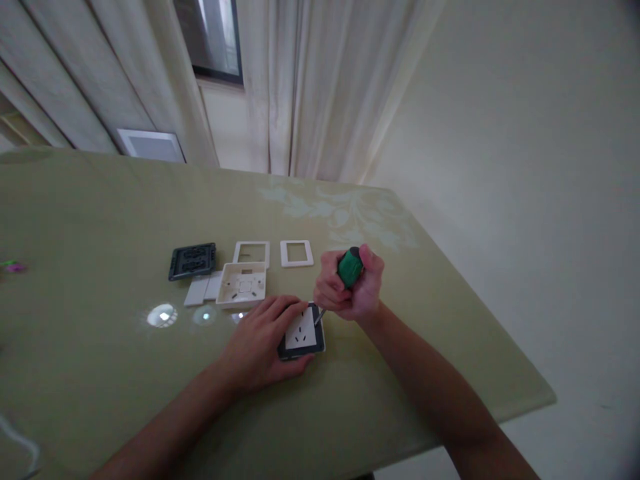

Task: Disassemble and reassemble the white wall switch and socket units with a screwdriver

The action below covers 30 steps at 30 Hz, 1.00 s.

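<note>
My left hand [263, 343] grips a white wall socket [302, 331] with a dark back part and holds it flat on the green table [100, 347]. My right hand [350, 293] is wrapped round the green handle of a screwdriver [349, 267]. The screwdriver's metal tip points down at the socket's right edge. Both forearms reach in from the bottom of the view.
Behind the socket lie a white mounting box [243, 285], two white frames [251, 253] [297, 253], a black switch module [193, 261] and two small white plates [204, 290]. The table's right edge runs close to my right arm. Curtains hang at the back.
</note>
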Each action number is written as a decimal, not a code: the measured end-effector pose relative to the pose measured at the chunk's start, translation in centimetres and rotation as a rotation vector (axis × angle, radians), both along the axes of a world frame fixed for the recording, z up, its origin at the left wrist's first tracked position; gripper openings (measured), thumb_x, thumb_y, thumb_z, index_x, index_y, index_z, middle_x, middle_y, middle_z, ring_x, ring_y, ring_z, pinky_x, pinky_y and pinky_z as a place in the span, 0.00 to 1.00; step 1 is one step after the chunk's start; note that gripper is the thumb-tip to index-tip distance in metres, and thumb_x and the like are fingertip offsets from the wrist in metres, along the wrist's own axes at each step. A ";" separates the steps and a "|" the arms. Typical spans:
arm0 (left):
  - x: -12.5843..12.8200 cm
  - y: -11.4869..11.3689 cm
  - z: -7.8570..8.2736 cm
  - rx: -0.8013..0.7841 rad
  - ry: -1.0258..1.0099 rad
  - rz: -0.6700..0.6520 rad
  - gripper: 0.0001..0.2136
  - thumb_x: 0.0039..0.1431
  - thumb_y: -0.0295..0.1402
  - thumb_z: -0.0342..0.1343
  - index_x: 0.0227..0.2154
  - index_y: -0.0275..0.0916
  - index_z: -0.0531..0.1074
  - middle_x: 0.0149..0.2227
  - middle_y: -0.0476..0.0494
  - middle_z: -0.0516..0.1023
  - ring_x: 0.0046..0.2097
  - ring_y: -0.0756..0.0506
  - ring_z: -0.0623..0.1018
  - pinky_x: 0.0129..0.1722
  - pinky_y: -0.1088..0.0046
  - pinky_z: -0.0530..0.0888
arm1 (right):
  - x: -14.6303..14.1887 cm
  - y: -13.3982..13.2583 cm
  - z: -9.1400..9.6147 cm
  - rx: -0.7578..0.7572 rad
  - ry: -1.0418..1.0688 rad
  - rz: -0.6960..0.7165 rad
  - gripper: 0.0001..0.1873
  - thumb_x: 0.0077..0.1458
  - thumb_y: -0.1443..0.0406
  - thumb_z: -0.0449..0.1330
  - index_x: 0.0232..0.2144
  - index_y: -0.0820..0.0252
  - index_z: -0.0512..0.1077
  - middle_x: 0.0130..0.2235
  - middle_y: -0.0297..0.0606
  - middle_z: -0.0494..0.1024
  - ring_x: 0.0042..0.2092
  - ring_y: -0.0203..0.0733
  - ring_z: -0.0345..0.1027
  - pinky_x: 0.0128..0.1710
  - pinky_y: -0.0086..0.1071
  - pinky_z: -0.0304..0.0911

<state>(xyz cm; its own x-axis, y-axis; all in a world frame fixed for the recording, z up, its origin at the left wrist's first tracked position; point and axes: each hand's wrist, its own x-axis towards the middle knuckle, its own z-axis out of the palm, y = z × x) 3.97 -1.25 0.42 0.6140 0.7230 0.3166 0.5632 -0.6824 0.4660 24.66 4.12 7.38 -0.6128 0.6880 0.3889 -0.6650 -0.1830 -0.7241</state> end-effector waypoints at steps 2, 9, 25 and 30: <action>0.0 0.0 -0.1 0.003 -0.001 -0.002 0.33 0.59 0.42 0.68 0.65 0.42 0.68 0.62 0.34 0.78 0.59 0.30 0.79 0.58 0.48 0.80 | 0.0 -0.1 0.0 0.028 -0.002 -0.001 0.39 0.68 0.33 0.49 0.23 0.56 0.66 0.15 0.19 0.51 0.14 0.25 0.36 0.13 0.20 0.42; -0.1 0.0 -0.1 -0.001 0.009 -0.004 0.33 0.59 0.42 0.67 0.66 0.42 0.67 0.63 0.34 0.77 0.60 0.30 0.78 0.60 0.48 0.79 | 0.1 0.1 0.3 -0.025 -0.082 -0.040 0.42 0.61 0.27 0.51 0.20 0.55 0.63 0.12 0.19 0.49 0.13 0.25 0.34 0.11 0.21 0.41; -0.1 0.0 0.2 -0.021 0.004 -0.002 0.33 0.58 0.42 0.67 0.66 0.41 0.68 0.64 0.34 0.77 0.61 0.29 0.78 0.59 0.46 0.79 | 0.4 0.3 0.3 -0.059 -0.130 -0.067 0.44 0.56 0.23 0.50 0.18 0.54 0.62 0.11 0.19 0.48 0.12 0.25 0.34 0.11 0.21 0.42; 0.0 0.0 0.2 -0.028 0.004 -0.001 0.33 0.58 0.43 0.68 0.66 0.41 0.69 0.63 0.35 0.78 0.60 0.29 0.79 0.59 0.45 0.79 | 0.3 0.2 0.1 -0.053 -0.145 -0.069 0.44 0.56 0.23 0.50 0.18 0.54 0.62 0.11 0.18 0.47 0.12 0.25 0.34 0.11 0.22 0.41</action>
